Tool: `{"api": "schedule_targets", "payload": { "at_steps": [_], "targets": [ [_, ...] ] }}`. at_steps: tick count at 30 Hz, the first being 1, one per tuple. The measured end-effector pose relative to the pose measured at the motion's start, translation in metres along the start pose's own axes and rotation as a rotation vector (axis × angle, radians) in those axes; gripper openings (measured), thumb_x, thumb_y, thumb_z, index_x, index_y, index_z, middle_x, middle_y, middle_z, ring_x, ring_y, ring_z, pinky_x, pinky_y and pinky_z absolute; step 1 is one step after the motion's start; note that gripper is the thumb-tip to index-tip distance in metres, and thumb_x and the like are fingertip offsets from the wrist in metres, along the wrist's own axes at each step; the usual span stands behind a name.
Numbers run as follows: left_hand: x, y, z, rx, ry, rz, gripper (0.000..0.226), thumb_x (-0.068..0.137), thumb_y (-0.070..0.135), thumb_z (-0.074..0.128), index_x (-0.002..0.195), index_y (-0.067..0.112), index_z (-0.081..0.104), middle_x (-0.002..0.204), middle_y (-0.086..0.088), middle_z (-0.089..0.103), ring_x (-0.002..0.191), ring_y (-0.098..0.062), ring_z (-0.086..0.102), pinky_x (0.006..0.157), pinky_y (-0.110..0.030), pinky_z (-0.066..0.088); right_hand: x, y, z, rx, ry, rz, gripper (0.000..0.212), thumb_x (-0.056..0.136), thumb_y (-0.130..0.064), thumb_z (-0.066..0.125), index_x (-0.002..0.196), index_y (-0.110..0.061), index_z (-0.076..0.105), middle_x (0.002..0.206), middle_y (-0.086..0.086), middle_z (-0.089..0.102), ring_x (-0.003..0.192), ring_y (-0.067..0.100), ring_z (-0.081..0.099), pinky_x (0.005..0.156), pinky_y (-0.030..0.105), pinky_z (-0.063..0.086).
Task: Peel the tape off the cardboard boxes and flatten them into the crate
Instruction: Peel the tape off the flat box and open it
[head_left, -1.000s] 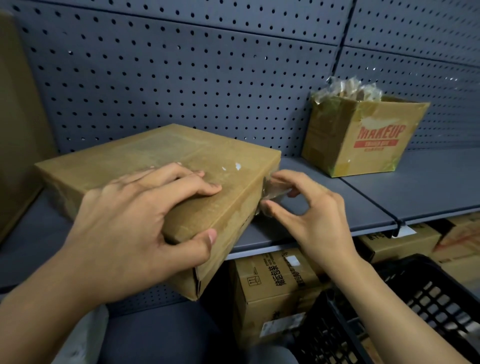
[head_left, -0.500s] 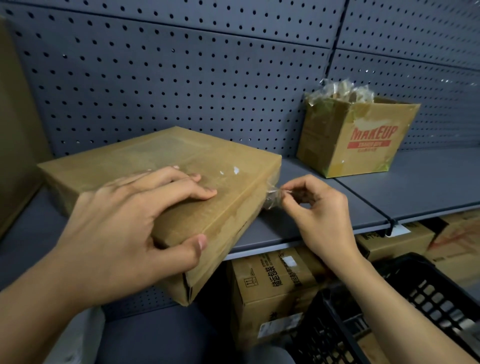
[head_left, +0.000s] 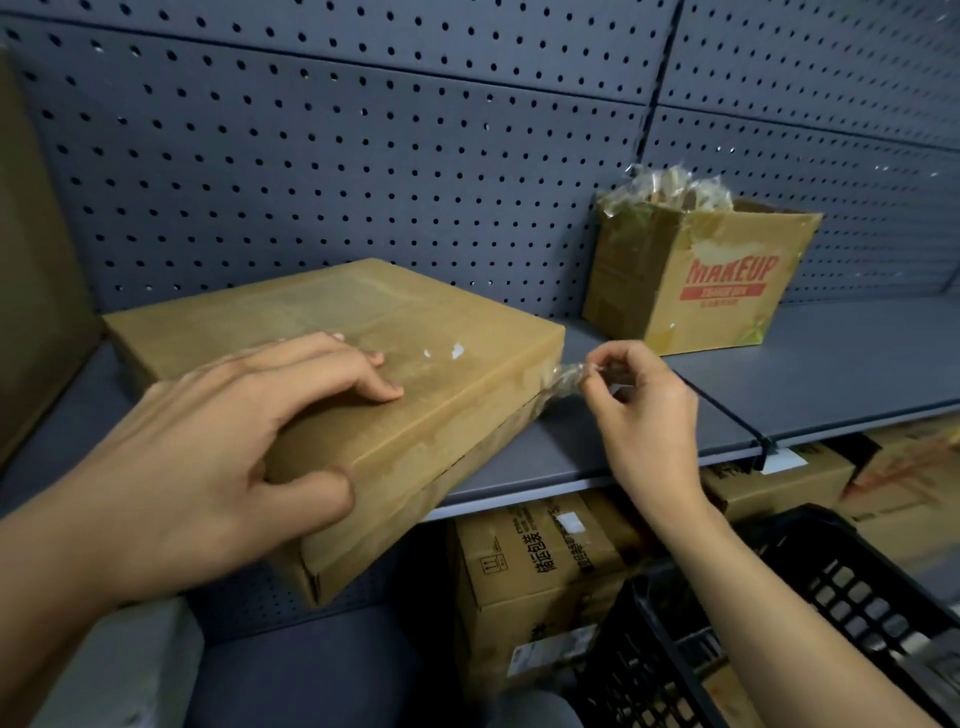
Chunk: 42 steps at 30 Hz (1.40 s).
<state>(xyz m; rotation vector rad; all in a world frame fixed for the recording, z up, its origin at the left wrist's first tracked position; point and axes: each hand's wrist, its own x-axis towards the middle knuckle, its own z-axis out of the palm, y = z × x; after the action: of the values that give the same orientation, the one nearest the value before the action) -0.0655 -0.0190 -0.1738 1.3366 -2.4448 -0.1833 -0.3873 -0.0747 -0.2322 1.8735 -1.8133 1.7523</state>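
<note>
We're on the flat cardboard box (head_left: 363, 332), lying on the grey shelf (head_left: 805, 374) with its near corner jutting out past the shelf's front edge. At the box's right-hand corner there's a clear tape strip (head_left: 563, 382), crinkled and lifted off the cardboard, stretched from the box edge out to the right. The right hand (head_left: 644, 410) has it: thumb and forefinger pinch the free end of the tape, the other fingers curled in behind. Over on the left, the left hand (head_left: 223, 467) clamps the box, four fingers spread over the top face and the thumb pressed against the near side wall. We can see a couple of small white scraps (head_left: 457, 352) on the top of the box, just right of those fingertips.

Moving outward: farther right on the same shelf stands an open MAKEUP carton (head_left: 727, 291), its name printed in red, well apart from the flat box. We can make out a heap of crumpled tape (head_left: 665, 184) sticking up out of it. Behind everything runs the grey pegboard panel (head_left: 363, 156). At the far left edge rises a tall brown cardboard sheet (head_left: 31, 260); whether it leans or stands straight, we can't tell. Below the shelf we spot more cartons (head_left: 540, 561) with printed characters, and at the near right the black lattice crate (head_left: 831, 597) sits low, beneath the right forearm
</note>
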Motion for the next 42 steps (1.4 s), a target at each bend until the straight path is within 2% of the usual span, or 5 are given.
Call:
{"api": "schedule_targets", "payload": {
  "at_steps": [3, 7, 14, 21, 42],
  "targets": [
    [0.022, -0.023, 0.007, -0.002, -0.086, -0.062, 0.052, 0.099, 0.017, 0.054, 0.146, 0.0, 0.043, 0.147, -0.024, 0.044, 0.135, -0.021, 0.039, 0.097, -0.051, 0.044, -0.006, -0.01, 0.003, -0.008, -0.07, -0.023, 0.008, 0.094, -0.019, 0.066, 0.097, -0.027, 0.064, 0.087, -0.019, 0.066, 0.09, 0.007, 0.064, 0.088, 0.045, 0.053],
    [0.018, 0.032, -0.021, -0.02, 0.09, -0.158, 0.044, 0.069, 0.065, 0.038, 0.108, 0.052, 0.052, 0.118, 0.037, 0.055, 0.096, 0.002, 0.049, 0.078, -0.039, 0.042, -0.012, -0.021, 0.004, 0.011, -0.136, -0.054, 0.013, 0.095, -0.018, 0.065, 0.105, -0.027, 0.066, 0.093, -0.019, 0.067, 0.094, 0.003, 0.065, 0.091, 0.044, 0.054],
    [0.05, 0.054, -0.01, 0.339, -0.005, -0.259, 0.049, 0.075, 0.081, 0.026, 0.102, 0.041, 0.032, 0.099, 0.01, 0.035, 0.066, -0.013, 0.039, 0.072, -0.036, 0.041, -0.017, -0.026, -0.002, -0.001, -0.216, -0.089, 0.022, 0.097, -0.025, 0.064, 0.117, -0.021, 0.07, 0.107, -0.011, 0.07, 0.102, 0.001, 0.063, 0.089, 0.027, 0.054],
    [0.059, 0.064, 0.023, 0.58, 0.106, -0.332, 0.056, 0.087, 0.074, 0.039, 0.119, 0.029, 0.029, 0.112, -0.007, 0.026, 0.113, -0.044, 0.053, 0.093, -0.048, 0.045, -0.027, -0.036, 0.003, -0.093, -0.27, -0.197, 0.031, 0.093, -0.026, 0.068, 0.12, -0.011, 0.07, 0.117, -0.002, 0.068, 0.11, 0.01, 0.063, 0.097, 0.031, 0.05],
    [0.049, 0.054, 0.034, 0.759, 0.332, -0.207, 0.061, 0.079, 0.078, 0.031, 0.116, 0.031, 0.042, 0.105, -0.004, 0.043, 0.089, -0.03, 0.065, 0.059, -0.037, 0.022, -0.045, -0.055, 0.018, -0.311, -0.173, -0.233, 0.009, 0.09, -0.035, 0.065, 0.095, -0.028, 0.065, 0.115, -0.01, 0.046, 0.116, 0.016, 0.035, 0.086, 0.032, 0.02]
  ]
}}
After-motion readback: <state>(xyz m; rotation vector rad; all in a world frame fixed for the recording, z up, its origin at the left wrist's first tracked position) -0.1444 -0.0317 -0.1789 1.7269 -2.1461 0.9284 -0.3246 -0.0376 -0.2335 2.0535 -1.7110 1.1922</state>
